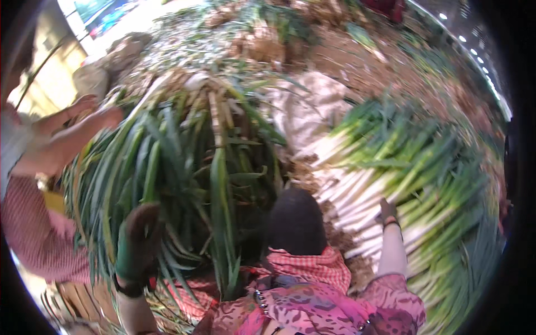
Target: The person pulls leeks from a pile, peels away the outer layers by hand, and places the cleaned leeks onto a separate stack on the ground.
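My left hand [139,241], in a green glove with a dark palm, is raised close to the hanging leaves of a large heap of green onions [184,139]. It looks curled, but blur hides the fingers. My right hand [388,211], in a dark glove, reaches out to a row of cleaned green onions [402,173]. It rests at their white stalks, where they turn green; its fingers are too small and blurred to read. Those onions lie side by side, white ends toward me and leaves pointing away to the right.
A co-worker's hands [84,125] reach to the heap's left side. A pale sack [310,106] lies beyond the heap, between it and the row. Behind are loose leaves and onion bundles [259,42] on brown ground. A dark rounded shape [296,220] stands in front of me.
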{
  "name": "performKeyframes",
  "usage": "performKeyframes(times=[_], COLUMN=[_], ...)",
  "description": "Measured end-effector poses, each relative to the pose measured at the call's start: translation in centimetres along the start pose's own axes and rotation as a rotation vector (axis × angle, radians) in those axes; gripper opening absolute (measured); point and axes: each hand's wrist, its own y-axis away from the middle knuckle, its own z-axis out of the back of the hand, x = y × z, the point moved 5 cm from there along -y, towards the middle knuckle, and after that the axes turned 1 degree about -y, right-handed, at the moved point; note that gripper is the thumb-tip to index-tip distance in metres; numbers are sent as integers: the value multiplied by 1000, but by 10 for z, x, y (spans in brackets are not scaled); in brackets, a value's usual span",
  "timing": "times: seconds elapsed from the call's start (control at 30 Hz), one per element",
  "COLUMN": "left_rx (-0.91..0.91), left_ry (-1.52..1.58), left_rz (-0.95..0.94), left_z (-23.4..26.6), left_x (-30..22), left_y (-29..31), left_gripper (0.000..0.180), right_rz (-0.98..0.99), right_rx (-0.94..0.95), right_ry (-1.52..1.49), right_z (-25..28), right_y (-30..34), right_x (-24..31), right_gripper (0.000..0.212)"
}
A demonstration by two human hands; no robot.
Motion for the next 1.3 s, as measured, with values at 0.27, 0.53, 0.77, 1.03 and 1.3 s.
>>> performKeyframes(times=[0.27,0.53,0.77,1.03,1.3], left_rx=[-233,-350,-304,-274,-252], left_ry=[-350,-808,-770,-821,-1506], left_rz=[-117,278,492,46,-29], left_z=[109,184,200,146,73], left_x=[33,110,126,71,-5], left_y=[-76,-126,-136,-108,-10], left_gripper=[33,68,79,65,44], right_rz=[-228,-191,-244,-217,361], right_rx=[-48,-21,220,2,144], right_ry=[-624,-653,-913,-601,72], right_z=[-91,-95,-106,-100,-158], right_y=[59,81,63,81,-32], right_x=[81,91,63,88,-8], right_gripper=[56,34,29,30,17])
